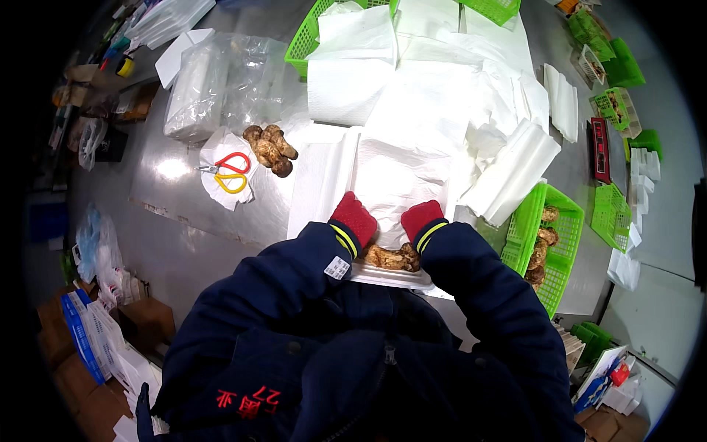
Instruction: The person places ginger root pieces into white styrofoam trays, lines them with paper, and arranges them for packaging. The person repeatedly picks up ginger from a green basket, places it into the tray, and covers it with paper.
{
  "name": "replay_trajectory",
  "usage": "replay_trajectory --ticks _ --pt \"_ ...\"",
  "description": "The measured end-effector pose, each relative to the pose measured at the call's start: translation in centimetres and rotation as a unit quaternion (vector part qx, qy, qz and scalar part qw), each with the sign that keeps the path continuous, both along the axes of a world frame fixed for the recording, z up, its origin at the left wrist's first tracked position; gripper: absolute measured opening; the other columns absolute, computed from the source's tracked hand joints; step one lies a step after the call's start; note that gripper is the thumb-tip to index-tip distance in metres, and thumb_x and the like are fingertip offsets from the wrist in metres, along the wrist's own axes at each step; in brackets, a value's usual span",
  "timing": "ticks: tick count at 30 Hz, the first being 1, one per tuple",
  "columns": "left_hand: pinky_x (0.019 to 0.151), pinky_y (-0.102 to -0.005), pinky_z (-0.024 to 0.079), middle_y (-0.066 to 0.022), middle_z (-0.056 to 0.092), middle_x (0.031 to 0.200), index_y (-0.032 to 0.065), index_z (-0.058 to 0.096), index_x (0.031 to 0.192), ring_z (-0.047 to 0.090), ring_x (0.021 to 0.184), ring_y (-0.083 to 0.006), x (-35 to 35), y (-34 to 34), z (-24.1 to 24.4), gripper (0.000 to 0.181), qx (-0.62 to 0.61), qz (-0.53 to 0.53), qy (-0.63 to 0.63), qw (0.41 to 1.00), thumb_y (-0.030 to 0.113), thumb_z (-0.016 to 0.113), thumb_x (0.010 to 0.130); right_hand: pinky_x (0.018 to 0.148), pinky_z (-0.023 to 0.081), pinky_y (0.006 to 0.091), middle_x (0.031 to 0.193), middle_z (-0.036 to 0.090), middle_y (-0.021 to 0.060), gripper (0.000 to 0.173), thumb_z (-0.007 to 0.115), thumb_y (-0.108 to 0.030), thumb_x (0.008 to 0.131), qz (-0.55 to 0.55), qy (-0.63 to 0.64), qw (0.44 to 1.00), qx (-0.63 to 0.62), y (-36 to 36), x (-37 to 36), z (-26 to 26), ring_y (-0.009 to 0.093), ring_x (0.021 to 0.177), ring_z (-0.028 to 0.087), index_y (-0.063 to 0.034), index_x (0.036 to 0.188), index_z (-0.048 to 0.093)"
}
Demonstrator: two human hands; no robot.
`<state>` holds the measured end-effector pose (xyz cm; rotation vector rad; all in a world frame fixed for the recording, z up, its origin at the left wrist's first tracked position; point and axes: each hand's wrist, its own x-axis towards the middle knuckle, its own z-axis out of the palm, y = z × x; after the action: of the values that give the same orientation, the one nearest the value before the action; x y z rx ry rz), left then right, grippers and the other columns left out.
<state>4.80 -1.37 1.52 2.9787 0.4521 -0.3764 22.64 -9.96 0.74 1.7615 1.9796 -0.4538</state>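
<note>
Before me is a white foam box (353, 157) lined with white paper (406, 177). My left hand (354, 216), in a dotted red knit glove, rests at the left side of the lining. Opposite it, at the right side, is my right hand (421, 219) in a matching glove. Both hands have their fingers curled down against the paper, and the fingertips are hidden; whether they pinch it is unclear. Brown mushrooms (389, 258), apparently matsutake, lie across the near end of the box, just below and between my wrists.
Left of the box lie more mushrooms (269, 149) and red-and-yellow-handled scissors (231, 170) on crumpled paper. A plastic-wrapped packet (196, 94) sits behind them. Paper sheets (425, 94) cover the table beyond. At right stand a green basket (560, 276) holding mushrooms and a red-framed scale (599, 149).
</note>
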Motion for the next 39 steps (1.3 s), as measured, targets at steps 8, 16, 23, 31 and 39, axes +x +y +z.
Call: replay_trajectory --ticks 8,16,23,31,39 --pt "0.085 -0.0425 0.038 -0.0045 0.067 0.076 0.0164 0.068 0.072 0.062 0.08 -0.0223 0.2 -0.1 0.0 0.012 0.002 -0.007 0.004 1.0 0.024 0.059 0.076 0.067 0.05 0.0419 0.082 0.069 0.0084 0.012 0.058 -0.02 0.078 -0.011 0.029 0.999 0.014 -0.7 -1.0 1.1 0.026 0.08 0.067 -0.0136 0.083 0.067" --pt "0.095 -0.0432 0.038 -0.0061 0.064 0.081 0.0126 0.068 0.075 0.059 0.09 -0.0241 -1.5 -1.2 0.6 0.011 0.006 0.01 -0.1 0.995 0.019 0.059 0.073 0.068 0.046 0.0422 0.085 0.066 0.0068 0.014 0.06 -0.022 0.072 -0.02 0.023 0.998 0.064 -0.5 0.1 2.3 0.028 0.085 0.062 -0.0142 0.081 0.068" --pt "0.098 -0.044 0.037 -0.0076 0.063 0.084 0.011 0.067 0.072 0.057 0.093 -0.0257 -1.8 -1.6 0.6 0.011 0.002 0.013 -0.136 0.991 0.018 0.058 0.071 0.07 0.046 0.0414 0.086 0.063 0.0078 0.012 0.061 -0.019 0.073 -0.026 0.053 0.995 0.079 -1.6 0.9 3.2 0.027 0.089 0.06 -0.0116 0.082 0.066" --pt "0.097 -0.0434 0.038 -0.0086 0.061 0.084 0.0102 0.065 0.073 0.055 0.094 -0.0262 -2.1 -1.7 0.2 0.011 0.003 0.015 -0.158 0.987 0.017 0.058 0.069 0.071 0.045 0.0404 0.087 0.063 0.005 0.011 0.062 -0.02 0.074 0.05 0.039 0.995 0.075 -0.6 0.2 2.2 0.025 0.091 0.058 -0.014 0.081 0.068" --pt "0.079 -0.0393 0.044 -0.0069 0.065 0.075 0.0118 0.064 0.083 0.064 0.075 -0.0242 -3.1 -3.0 0.8 0.011 -0.103 -0.008 -0.058 0.993 0.018 0.057 0.077 0.064 0.047 0.0404 0.082 0.064 0.0076 0.019 0.058 -0.022 0.078 0.017 0.116 0.993 0.015 -4.6 -0.4 4.2 0.025 0.079 0.064 -0.0137 0.095 0.061"
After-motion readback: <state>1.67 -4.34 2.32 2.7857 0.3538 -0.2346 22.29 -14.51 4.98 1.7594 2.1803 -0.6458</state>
